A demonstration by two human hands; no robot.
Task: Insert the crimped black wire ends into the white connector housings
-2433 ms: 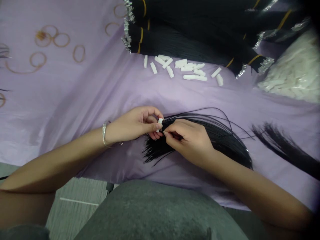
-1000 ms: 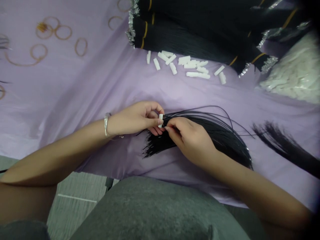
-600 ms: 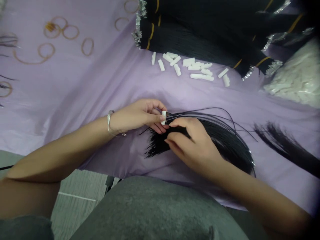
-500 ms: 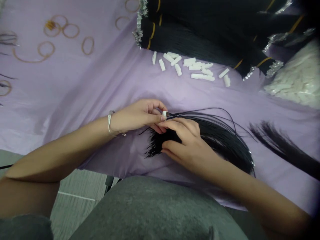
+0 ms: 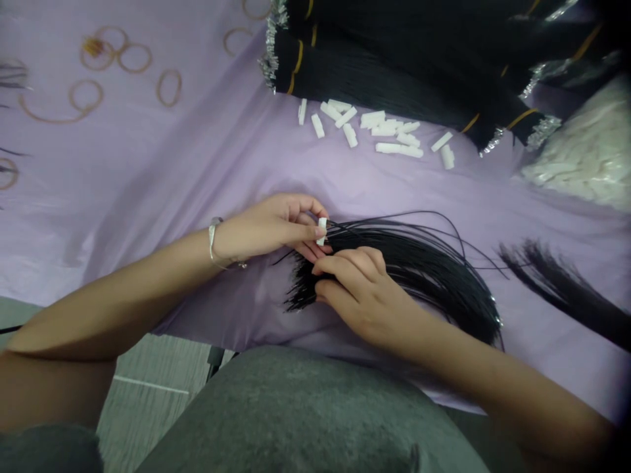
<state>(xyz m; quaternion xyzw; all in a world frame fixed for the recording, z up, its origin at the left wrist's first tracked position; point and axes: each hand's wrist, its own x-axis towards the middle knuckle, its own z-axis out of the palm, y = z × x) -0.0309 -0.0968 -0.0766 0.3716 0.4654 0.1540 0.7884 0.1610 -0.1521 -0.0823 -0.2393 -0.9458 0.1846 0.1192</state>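
On the purple-covered table (image 5: 148, 197) curves a glossy black wire bundle (image 5: 444, 276); over its splayed end is the right hand (image 5: 367, 286), grip half-curled, any hold unclear; the left hand (image 5: 276, 226) pinches a small, white, oblong connector (image 5: 322, 224) near the bundle.

Lilac sheet (image 5: 182, 164), black wire bundles (image 5: 434, 269), scattered white pieces (image 5: 350, 135), tan rings (image 5: 158, 89), filled clear bag (image 5: 586, 151)

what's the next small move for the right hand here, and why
Probably pinch a single wire from the black wire bundle: the right hand's thumb and index finger stand slightly apart over its loose ends, while the left hand holds a white connector that part of the bundle leads up to.
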